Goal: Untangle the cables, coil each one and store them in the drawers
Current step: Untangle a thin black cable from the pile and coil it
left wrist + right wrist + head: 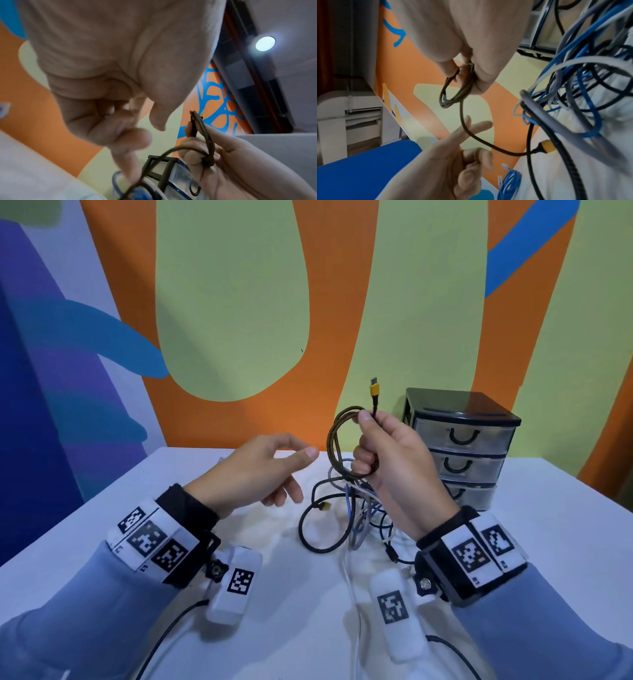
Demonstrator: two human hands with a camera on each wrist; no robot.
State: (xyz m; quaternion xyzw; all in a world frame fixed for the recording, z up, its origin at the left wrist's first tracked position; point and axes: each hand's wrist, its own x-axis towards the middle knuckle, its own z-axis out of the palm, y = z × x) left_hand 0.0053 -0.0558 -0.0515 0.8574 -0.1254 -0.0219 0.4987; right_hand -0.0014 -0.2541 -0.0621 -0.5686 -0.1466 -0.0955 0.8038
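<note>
Leftmost, the left hand (pixel 260 470) hovers with relaxed, spread fingers above the white tabletop (pixel 102 508). Beside it, the right hand (pixel 394 453) grips a coiled braided cable (pixel 337 433) over the cable tangle (pixel 356 515), mid-table. Drawers (pixel 462 440) stand near the far right edge.

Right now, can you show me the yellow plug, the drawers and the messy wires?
yellow plug (pixel 374 389), head view, its yellow shell.
drawers (pixel 463 436), head view, top drawer's front.
messy wires (pixel 359 518), head view, middle of the pile.
</note>
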